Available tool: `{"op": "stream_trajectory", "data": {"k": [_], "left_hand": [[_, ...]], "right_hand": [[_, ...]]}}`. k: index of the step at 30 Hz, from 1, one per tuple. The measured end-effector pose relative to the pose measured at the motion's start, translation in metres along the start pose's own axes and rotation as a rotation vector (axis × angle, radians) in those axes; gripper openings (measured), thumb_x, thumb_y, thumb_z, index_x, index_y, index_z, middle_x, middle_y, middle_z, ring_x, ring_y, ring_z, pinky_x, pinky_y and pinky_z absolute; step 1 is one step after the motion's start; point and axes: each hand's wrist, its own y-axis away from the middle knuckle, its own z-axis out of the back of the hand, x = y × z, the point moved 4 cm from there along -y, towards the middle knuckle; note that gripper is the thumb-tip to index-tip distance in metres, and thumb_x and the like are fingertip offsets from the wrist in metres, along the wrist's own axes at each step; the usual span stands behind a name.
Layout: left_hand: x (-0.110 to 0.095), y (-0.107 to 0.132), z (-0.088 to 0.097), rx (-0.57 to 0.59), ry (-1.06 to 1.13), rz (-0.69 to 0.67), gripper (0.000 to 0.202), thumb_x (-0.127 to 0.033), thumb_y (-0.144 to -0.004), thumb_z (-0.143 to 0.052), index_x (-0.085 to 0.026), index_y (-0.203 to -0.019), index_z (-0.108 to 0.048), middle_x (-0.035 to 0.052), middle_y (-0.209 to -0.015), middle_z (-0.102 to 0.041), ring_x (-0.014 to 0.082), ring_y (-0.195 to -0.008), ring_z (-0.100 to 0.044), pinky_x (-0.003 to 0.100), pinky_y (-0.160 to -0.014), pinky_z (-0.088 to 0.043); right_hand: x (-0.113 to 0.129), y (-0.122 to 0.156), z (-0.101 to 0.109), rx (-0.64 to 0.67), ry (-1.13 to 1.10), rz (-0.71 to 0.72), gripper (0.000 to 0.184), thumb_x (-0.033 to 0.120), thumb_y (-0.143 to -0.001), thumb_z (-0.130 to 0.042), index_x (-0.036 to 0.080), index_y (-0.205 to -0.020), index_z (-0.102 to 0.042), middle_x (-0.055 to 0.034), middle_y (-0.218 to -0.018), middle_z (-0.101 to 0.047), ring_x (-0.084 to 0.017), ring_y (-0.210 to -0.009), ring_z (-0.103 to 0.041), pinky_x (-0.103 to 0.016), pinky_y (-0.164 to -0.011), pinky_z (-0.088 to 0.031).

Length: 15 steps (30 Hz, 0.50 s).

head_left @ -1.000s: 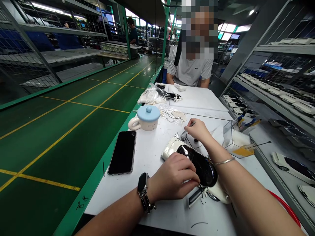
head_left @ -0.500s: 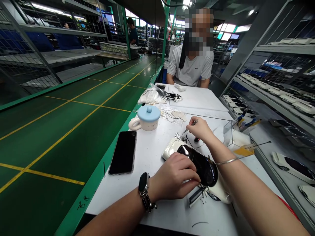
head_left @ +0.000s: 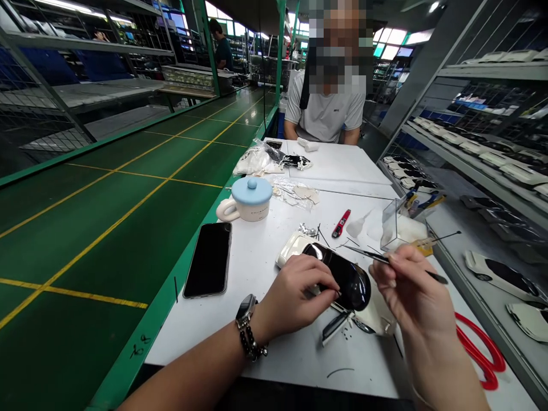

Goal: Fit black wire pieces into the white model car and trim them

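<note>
A cream model car with a glossy black roof lies across the white table, one door swung out on its near side. My left hand rests over the car, thumb and fingertips pinched together above the roof edge. Whatever they hold, if anything, is too small to make out. Right of the car, my right hand grips dark tweezers, their tips pointing left over the table. Tiny black bits lie beside the door. Silver bits and thin black strips sit past the car's far end.
A red box cutter lies beyond the car. On the left are a phone and a blue-lidded mug. A clear box with tools and red tubing are on the right. A person sits opposite.
My right hand has drawn back from the silver bits toward me and to the right with the tweezers, uncovering the box cutter. My left hand stays pinched over the car.
</note>
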Motion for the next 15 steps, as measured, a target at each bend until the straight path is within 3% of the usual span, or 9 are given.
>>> {"op": "stream_trajectory", "data": {"k": [2,4,8,12,13,15], "left_hand": [[0.000,0.000,-0.001,-0.005,0.073,0.040,0.006,-0.011,-0.081,-0.063,-0.017,-0.081,-0.066,0.0050,-0.084,-0.070,0.0163,-0.081,-0.063,0.032,-0.077,-0.050],[-0.002,0.001,-0.002,-0.030,0.096,0.042,0.007,-0.011,-0.082,-0.062,-0.016,-0.083,-0.066,0.0049,-0.081,-0.071,0.0156,-0.080,-0.065,0.031,-0.076,-0.051],[-0.009,0.003,-0.001,-0.103,-0.019,-0.077,0.011,-0.008,-0.082,-0.060,-0.016,-0.086,-0.066,0.0046,-0.077,-0.070,0.0151,-0.076,-0.065,0.031,-0.072,-0.052],[-0.015,0.005,-0.003,-0.118,-0.154,-0.208,0.016,-0.005,-0.079,-0.059,-0.017,-0.088,-0.064,0.0045,-0.079,-0.071,0.0164,-0.076,-0.065,0.033,-0.069,-0.052],[-0.016,0.006,-0.003,-0.118,-0.166,-0.225,0.016,-0.004,-0.078,-0.060,-0.017,-0.088,-0.064,0.0045,-0.079,-0.071,0.0165,-0.076,-0.065,0.033,-0.069,-0.052],[-0.017,0.006,-0.003,-0.128,-0.166,-0.236,0.017,-0.003,-0.077,-0.061,-0.016,-0.087,-0.064,0.0047,-0.079,-0.071,0.0165,-0.076,-0.065,0.033,-0.068,-0.053]], "right_hand": [[-0.006,0.019,0.003,-0.025,-0.050,-0.030,0.027,0.024,-0.063,-0.076,0.017,-0.063,-0.050,0.0025,-0.047,-0.046,-0.007,-0.047,-0.042,-0.018,-0.047,-0.036],[-0.005,0.039,0.002,-0.044,-0.021,0.039,0.026,0.023,-0.067,-0.074,0.017,-0.065,-0.049,0.0020,-0.051,-0.047,-0.008,-0.049,-0.045,-0.017,-0.047,-0.036],[0.012,0.082,-0.007,-0.132,0.316,0.360,0.016,0.016,-0.075,-0.070,0.018,-0.073,-0.054,0.0003,-0.058,-0.053,-0.011,-0.057,-0.052,-0.021,-0.048,-0.040],[0.030,0.111,-0.014,-0.238,0.674,0.661,0.018,0.012,-0.069,-0.074,0.019,-0.074,-0.058,-0.0007,-0.066,-0.060,-0.014,-0.064,-0.060,-0.022,-0.050,-0.044],[0.035,0.114,-0.013,-0.220,0.737,0.714,0.018,0.011,-0.069,-0.073,0.019,-0.074,-0.058,-0.0007,-0.067,-0.061,-0.014,-0.064,-0.061,-0.022,-0.050,-0.045],[0.041,0.116,-0.015,-0.051,0.885,0.756,0.016,0.009,-0.071,-0.069,0.020,-0.073,-0.058,-0.0006,-0.067,-0.061,-0.014,-0.058,-0.061,-0.021,-0.046,-0.046]]}}
